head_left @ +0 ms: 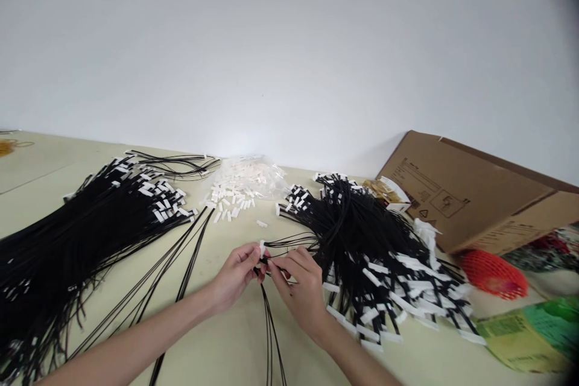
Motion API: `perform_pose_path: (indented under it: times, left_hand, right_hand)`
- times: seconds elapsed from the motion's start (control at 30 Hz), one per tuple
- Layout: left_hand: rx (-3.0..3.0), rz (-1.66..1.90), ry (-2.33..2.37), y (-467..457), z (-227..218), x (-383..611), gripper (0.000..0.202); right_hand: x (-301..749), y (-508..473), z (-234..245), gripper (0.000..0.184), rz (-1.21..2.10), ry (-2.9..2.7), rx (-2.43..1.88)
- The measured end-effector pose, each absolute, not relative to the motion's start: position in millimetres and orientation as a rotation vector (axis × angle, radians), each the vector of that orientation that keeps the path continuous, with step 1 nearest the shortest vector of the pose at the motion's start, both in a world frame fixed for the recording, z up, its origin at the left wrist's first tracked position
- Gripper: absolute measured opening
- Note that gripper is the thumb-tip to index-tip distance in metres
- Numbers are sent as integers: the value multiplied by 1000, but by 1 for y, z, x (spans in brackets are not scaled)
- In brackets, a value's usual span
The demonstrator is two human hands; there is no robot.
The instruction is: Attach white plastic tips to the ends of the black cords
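Near the middle of the table, my left hand [239, 274] pinches a small white connector [262, 248] with thin black wires running off it. Close beside it, my right hand [301, 286] has its fingertips closed on a black wire [272, 257] at the connector. Some wires [289, 240] lead right to the large heap of black cables [357, 223]; others [270, 329] hang down toward the front edge. Left of my hands, several long black wires [185, 283] lie with a white connector [210, 205] at their far end.
A big bundle of black cables with white ends [90, 217] covers the left. Behind lie a clear bag of white connectors [253, 176] and loose connectors [230, 208]. To the right are a cardboard box [456, 187], a red foam net [495, 275] and a green-yellow packet [529, 338].
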State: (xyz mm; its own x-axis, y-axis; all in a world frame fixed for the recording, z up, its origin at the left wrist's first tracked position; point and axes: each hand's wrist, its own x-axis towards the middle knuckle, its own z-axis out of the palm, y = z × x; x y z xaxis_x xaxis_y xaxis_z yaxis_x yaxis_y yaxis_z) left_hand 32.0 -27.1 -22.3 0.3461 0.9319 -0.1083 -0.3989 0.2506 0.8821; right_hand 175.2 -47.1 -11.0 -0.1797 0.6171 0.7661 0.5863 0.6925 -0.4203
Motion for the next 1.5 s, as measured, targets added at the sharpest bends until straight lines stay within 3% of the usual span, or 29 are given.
perform_pose_path:
  times: [0.2,0.5,1.13,1.3,1.5]
  left_hand:
    - [890,1047,731,-28,-22,34,27]
    - [617,1066,624,-20,-19,26,20]
    - [533,1005,613,-22,-20,28,25]
    - [516,1004,612,-23,-17,28,23]
    - [538,1043,729,-19,-14,25,21]
  right_hand:
    - [176,-45,-11,15,49,-1878,-929]
    - [187,-39,-12,27,-392,-2078,-663]
    - [176,-36,-23,21,-469,-2063,-714]
    - [175,-38,-16,22,-248,-2042,-737]
    - [183,-40,5,15,442,-1780,-708]
